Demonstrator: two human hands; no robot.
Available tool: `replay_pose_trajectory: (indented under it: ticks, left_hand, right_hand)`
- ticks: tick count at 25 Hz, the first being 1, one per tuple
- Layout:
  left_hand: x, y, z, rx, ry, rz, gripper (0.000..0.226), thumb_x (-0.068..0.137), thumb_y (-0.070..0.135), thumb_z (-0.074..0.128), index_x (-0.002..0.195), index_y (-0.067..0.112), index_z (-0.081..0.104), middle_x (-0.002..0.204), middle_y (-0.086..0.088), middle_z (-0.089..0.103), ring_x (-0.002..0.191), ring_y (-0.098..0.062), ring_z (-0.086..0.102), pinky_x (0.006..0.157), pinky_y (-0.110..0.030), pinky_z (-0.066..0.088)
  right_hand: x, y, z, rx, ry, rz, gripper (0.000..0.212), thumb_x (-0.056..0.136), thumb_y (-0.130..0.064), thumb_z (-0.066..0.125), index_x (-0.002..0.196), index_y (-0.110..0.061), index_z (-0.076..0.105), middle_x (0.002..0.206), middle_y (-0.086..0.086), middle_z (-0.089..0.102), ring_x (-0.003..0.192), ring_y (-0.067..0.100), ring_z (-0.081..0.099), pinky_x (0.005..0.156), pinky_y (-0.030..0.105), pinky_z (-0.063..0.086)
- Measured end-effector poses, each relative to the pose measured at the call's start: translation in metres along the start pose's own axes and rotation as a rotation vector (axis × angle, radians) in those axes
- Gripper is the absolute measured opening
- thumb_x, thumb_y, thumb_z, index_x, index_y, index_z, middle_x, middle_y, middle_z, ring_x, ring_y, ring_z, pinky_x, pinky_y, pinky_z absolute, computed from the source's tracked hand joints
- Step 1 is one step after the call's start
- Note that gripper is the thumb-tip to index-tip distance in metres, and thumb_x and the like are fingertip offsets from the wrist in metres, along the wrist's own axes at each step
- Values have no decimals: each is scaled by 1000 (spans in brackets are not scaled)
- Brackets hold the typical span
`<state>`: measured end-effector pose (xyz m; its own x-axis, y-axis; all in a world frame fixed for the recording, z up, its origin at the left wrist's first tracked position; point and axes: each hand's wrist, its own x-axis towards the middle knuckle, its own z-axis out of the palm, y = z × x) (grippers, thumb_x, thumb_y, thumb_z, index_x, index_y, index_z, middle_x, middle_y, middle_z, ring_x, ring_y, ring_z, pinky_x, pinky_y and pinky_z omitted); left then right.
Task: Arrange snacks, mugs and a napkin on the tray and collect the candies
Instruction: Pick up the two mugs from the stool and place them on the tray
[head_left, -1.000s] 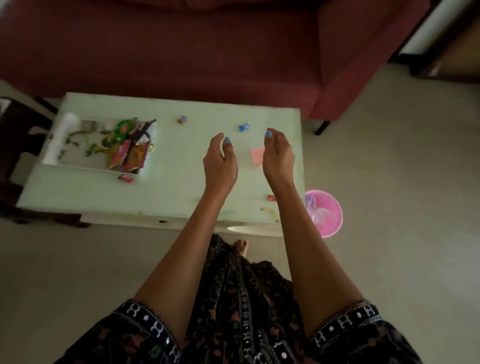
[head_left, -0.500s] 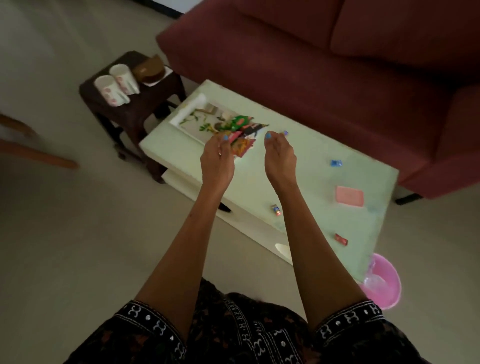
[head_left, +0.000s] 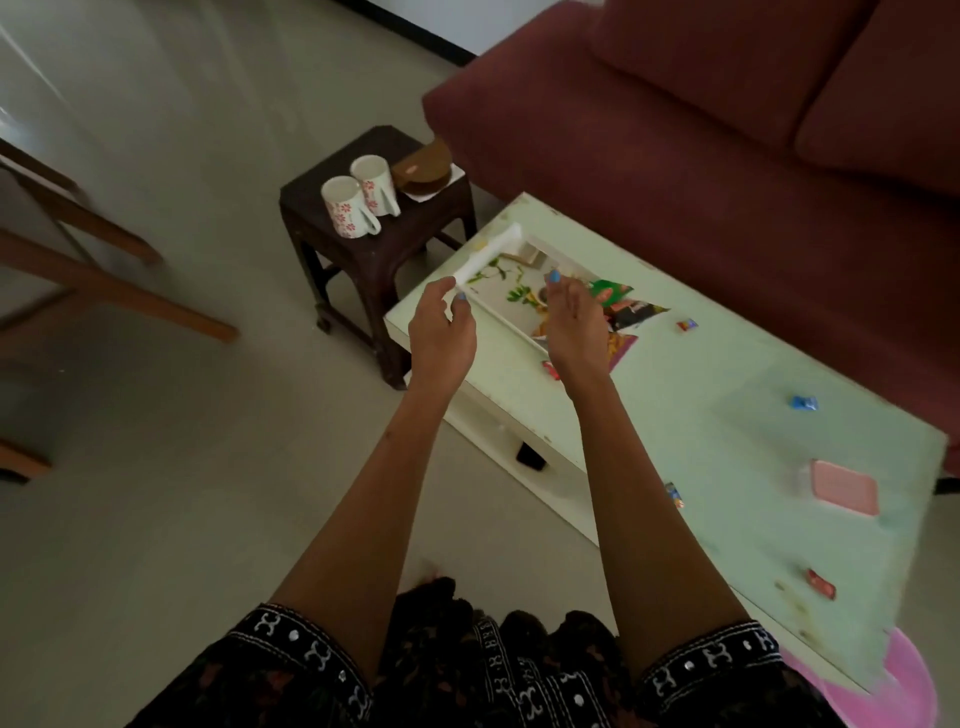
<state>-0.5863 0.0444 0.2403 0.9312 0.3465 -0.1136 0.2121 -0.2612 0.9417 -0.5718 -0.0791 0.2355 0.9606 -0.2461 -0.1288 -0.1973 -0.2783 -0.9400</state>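
A white floral tray (head_left: 491, 252) lies at the far left end of the pale green coffee table (head_left: 727, 467), with snack packets (head_left: 621, 304) on its right part. Two white flowered mugs (head_left: 347, 207) stand on a dark stool (head_left: 311, 244) left of the table. A pink napkin (head_left: 844, 488) and several wrapped candies, among them a blue candy (head_left: 804, 402) and a red candy (head_left: 821, 590), lie scattered on the table. My left hand (head_left: 444, 332) hovers at the tray's near corner, fingers loosely curled, holding nothing. My right hand (head_left: 574, 327) hovers over the tray, relaxed and empty.
A dark red sofa (head_left: 701, 130) runs behind the table. A brown object on a white sheet (head_left: 422, 169) shares the stool with the mugs. A pink basin (head_left: 906, 680) sits on the floor at the table's near right end. Wooden furniture legs (head_left: 104, 291) stand at left.
My view has swung left and the stool with the mugs has come nearer the middle. Both hands stay raised and empty, now over the tray end of the table.
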Motion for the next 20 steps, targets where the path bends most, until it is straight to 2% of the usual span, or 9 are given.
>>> replay_pose_trajectory:
  ticks: [3,6,9,10,12,17,20]
  left_hand:
    - [34,-11,-27,4,16,-13,32,95,18,41,125,15,50,128,-3,55,101,-8,52,83,-15,33]
    - [64,-29,-42,-30,37,-71,32,94,17,42,126,16,49,131,-5,53,120,-17,48,93,-22,36]
    - [92,-49,-47,-43,69,-119,32,94,16,44,126,14,49,132,-5,53,122,-19,47,95,-23,36]
    - [102,-54,-48,-46,70,-135,33,94,15,44,126,13,49,132,-5,53,123,-19,46,95,-24,36]
    - [127,-58,-49,-42,79,-152,33,93,14,46,126,11,49,132,-7,53,123,-20,46,96,-25,36]
    - [210,-41,-54,-14,161,-167,32,91,12,48,123,6,52,127,-12,56,117,-21,51,93,-25,37]
    - [249,-32,-51,-30,213,-166,31,91,12,48,121,8,53,126,-11,57,113,-20,53,91,-24,37]
  right_hand:
    - [13,-8,43,21,-24,15,26,97,-44,39,86,-25,52,79,-9,55,75,6,51,68,24,39]
    - [28,-13,77,-21,-47,6,29,98,-42,38,90,-22,58,68,-14,46,64,-2,42,60,20,33]
    - [53,-13,105,-47,-85,-17,25,97,-42,39,81,-32,54,64,-16,43,59,-6,43,54,11,32]
    - [65,-13,114,-45,-100,-5,25,97,-43,39,87,-29,57,65,-17,45,60,-5,44,55,10,32]
    - [90,-17,132,-46,-130,32,32,97,-44,39,102,-22,61,70,-15,50,65,-3,46,59,15,35]
    - [166,-48,170,-96,-233,25,33,96,-44,40,100,-20,63,74,-9,55,78,11,54,79,34,44]
    - [206,-64,187,-129,-288,-3,42,95,-51,38,104,-18,63,86,-3,60,83,13,57,79,33,44]
